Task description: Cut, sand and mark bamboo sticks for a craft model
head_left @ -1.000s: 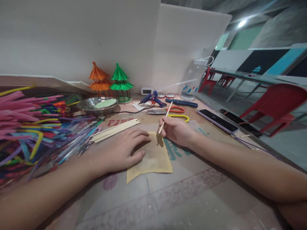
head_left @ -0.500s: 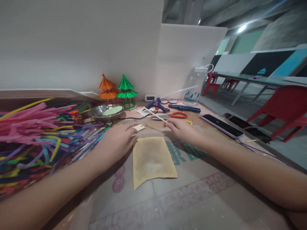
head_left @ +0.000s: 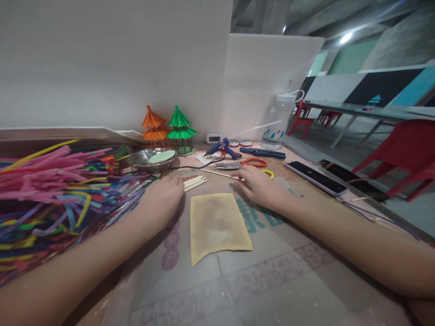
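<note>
My left hand lies at the left of the work surface, its fingers closed at the near ends of several pale wooden sticks. In my right hand is the right end of one thin stick, which points left, low over the surface. Between and below both hands lies a yellowish sheet with a dark smudge; neither hand touches it. Beyond the hands a blue glue gun stands near red-handled pliers.
Pipe cleaners pile up at the left. Behind are a metal bowl, orange and green small pagodas, a timer and a bottle. A phone lies at the right.
The stick in my right hand has come down from a tilt to nearly flat. My left hand has shifted slightly left, and more of the sticks beside it show.
</note>
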Action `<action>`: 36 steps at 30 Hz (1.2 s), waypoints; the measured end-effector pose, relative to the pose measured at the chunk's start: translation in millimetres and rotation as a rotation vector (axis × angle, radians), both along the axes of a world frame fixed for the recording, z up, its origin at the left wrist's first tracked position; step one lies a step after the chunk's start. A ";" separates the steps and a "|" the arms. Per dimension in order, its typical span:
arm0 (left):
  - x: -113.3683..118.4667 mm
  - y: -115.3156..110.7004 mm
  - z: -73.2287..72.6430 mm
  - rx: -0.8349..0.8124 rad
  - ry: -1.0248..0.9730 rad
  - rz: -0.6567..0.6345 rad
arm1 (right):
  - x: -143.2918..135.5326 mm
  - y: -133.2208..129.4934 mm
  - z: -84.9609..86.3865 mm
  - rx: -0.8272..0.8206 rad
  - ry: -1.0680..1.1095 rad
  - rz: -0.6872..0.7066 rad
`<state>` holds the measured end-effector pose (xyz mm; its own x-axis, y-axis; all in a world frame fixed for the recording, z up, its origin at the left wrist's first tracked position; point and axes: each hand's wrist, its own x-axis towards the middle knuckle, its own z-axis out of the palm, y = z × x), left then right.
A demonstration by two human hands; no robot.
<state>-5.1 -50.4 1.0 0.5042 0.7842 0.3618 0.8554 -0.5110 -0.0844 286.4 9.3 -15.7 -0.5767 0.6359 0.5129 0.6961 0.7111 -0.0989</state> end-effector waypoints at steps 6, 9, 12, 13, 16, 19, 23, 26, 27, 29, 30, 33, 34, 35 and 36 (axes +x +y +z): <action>7.1 -4.2 5.8 0.039 0.243 0.110 | -1.0 -1.7 -5.0 0.000 0.022 0.098; 10.3 -9.3 10.7 0.118 0.313 0.139 | -0.4 -3.7 -3.3 0.030 0.072 0.116; 16.2 -18.0 14.0 0.224 0.286 0.115 | -2.9 -13.4 1.3 0.109 0.095 0.178; 18.8 -21.2 13.4 0.249 0.270 0.087 | -4.5 -17.9 2.6 0.143 0.082 0.195; 25.3 -30.2 6.1 0.267 0.251 -0.058 | -10.1 -30.2 4.9 0.246 -0.012 0.229; 26.2 -36.1 -1.2 0.264 0.243 -0.194 | -13.4 -35.4 5.3 0.307 -0.152 0.271; 22.3 -36.5 3.2 0.378 0.007 -0.281 | -11.3 -28.7 6.5 0.258 -0.159 0.233; 22.2 -31.3 9.4 0.396 -0.343 -0.202 | -8.8 -20.7 7.3 0.030 0.084 0.089; 23.2 -29.0 9.4 0.339 -0.406 -0.186 | -8.9 -19.3 7.2 -0.088 0.206 0.047; 26.1 -24.4 5.3 0.158 -0.382 -0.212 | -10.9 -19.4 6.0 -0.347 0.439 0.019; 28.0 -22.5 1.5 0.073 -0.323 -0.254 | -12.7 -20.8 5.2 -0.464 0.513 0.034; 33.5 -19.5 -10.2 -0.107 -0.135 -0.355 | -18.5 -28.2 3.2 -0.619 0.462 0.140; 35.0 -19.2 -12.9 -0.134 -0.101 -0.364 | -19.9 -30.6 3.0 -0.595 0.386 0.176; 36.0 -18.9 -14.6 -0.154 -0.082 -0.364 | -21.0 -32.3 2.9 -0.557 0.312 0.205; 36.7 -18.6 -15.5 -0.173 -0.076 -0.357 | -21.7 -33.2 2.7 -0.517 0.253 0.226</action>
<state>31.6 -69.0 -14.4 0.7329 0.6172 0.2864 0.6221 -0.7783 0.0853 264.6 -23.8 -13.0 -0.6270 0.7148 0.3097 0.4436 0.6545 -0.6123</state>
